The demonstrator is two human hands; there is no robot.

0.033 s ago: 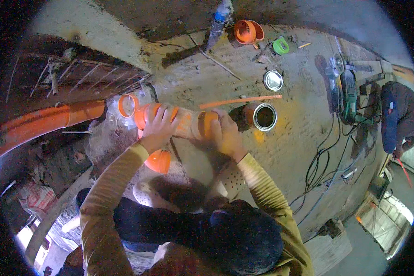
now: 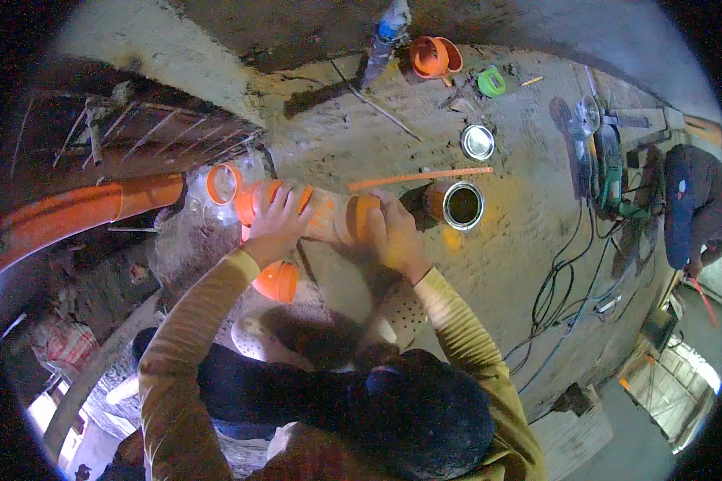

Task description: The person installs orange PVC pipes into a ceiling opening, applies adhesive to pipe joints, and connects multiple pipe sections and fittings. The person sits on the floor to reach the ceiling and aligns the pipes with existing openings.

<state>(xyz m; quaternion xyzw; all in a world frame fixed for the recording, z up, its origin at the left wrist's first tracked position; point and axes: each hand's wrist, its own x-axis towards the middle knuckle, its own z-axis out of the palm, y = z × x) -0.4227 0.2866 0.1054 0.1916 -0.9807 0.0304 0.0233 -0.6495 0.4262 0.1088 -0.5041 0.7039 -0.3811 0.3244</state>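
We see first the rough concrete floor (image 2: 529, 208), which fills most of the view. At the left a long orange pipe (image 2: 80, 212) lies in a dug trench and ends at an orange socket ring (image 2: 223, 183). Our own arms in yellow sleeves come from below to a short orange pipe piece (image 2: 313, 212), which lies across the floor just beside that ring. Our left hand (image 2: 279, 224) lies over the left end of the piece with the fingers curled around it. Our right hand (image 2: 395, 232) is closed around the right end, where an orange collar shows. Both hands grip the piece.

Under our left wrist there is an orange fitting (image 2: 277, 280) on the ground. Just right of our right hand stands an open metal can (image 2: 461, 204) with dark content, and its round lid (image 2: 477, 142) lies apart, further up. A thin orange strip (image 2: 421, 176) lies between them. At the top we find another orange fitting (image 2: 433, 56), a green tape roll (image 2: 491, 81) and a plastic bottle (image 2: 385, 32). At the right a green power tool (image 2: 606, 160) rests with black cables (image 2: 561, 280), and another person (image 2: 690, 208) crouches near the edge.
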